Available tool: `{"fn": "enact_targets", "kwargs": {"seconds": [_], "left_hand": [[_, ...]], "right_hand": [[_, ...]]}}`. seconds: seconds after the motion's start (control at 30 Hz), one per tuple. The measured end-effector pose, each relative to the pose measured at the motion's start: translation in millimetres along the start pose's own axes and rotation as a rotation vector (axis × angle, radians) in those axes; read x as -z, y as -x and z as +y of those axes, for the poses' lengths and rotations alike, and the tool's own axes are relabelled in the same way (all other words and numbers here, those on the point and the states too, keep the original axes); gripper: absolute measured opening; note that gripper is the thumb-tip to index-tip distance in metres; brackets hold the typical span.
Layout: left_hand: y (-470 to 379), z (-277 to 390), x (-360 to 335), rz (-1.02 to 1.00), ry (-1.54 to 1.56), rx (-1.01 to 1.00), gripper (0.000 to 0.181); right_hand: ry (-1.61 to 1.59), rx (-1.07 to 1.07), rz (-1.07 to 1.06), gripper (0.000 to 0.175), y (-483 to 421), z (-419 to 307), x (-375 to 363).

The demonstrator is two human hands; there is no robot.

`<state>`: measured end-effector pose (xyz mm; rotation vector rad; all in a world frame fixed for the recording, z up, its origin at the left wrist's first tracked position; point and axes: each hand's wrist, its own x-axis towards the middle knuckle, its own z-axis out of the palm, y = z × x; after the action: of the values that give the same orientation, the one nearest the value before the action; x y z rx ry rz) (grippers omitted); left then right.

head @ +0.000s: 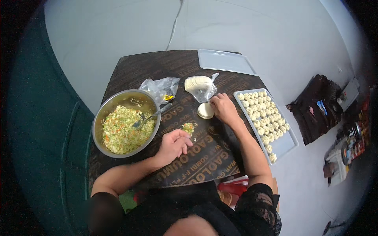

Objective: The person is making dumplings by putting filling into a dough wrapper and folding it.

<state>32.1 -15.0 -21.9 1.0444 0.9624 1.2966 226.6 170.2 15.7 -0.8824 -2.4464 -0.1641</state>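
Observation:
My left hand (174, 145) is over the middle of the table, its fingers curled beside a small heap of chopped vegetable filling (188, 128); whether it holds anything is unclear. At the right edge of a short stack of round dough wrappers (205, 110) are the fingertips of my right hand (222, 106), with their grip partly hidden. Behind the stack, a clear plastic bag (203, 93) holds more wrappers (197, 83). To the left stands a steel bowl (97, 129) of chopped vegetable filling (125, 129), with a spoon (144, 120) resting in it. Pleated dumplings (262, 113) fill much of a tray (283, 149) at right.
An empty translucent tray (226, 61) lies at the table's back right. A crumpled plastic bag (162, 86) with a yellow item touches the bowl's rim area. The dark patterned table (147, 66) meets a pale wall behind. Dark cloth (314, 112) is beyond the right side.

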Motion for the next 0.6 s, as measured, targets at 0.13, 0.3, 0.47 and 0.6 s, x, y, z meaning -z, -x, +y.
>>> {"fn": "enact_targets", "kwargs": {"seconds": [0.13, 0.3, 0.47, 0.6], "left_hand": [[-1.1, -0.3, 2.6, -0.017, -0.029, 0.002, 0.014], [-2.6, -1.6, 3.7, -0.02, -0.026, -0.011, 0.015], [-3.2, -1.1, 3.8, -0.01, -0.024, 0.006, 0.014], [-1.2, -3.0, 3.7, 0.004, 0.022, -0.01, 0.015]], "right_hand": [[0.03, -0.055, -0.017, 0.011, 6.7, -0.7, -12.2], [-0.022, -0.033, 0.064, 0.008, 7.5, -3.0, -13.0], [-0.08, -0.049, 0.07, 0.008, 9.8, -1.7, -16.2], [-0.158, -0.075, 0.075, 0.01, 10.6, -5.4, -14.3]]}}
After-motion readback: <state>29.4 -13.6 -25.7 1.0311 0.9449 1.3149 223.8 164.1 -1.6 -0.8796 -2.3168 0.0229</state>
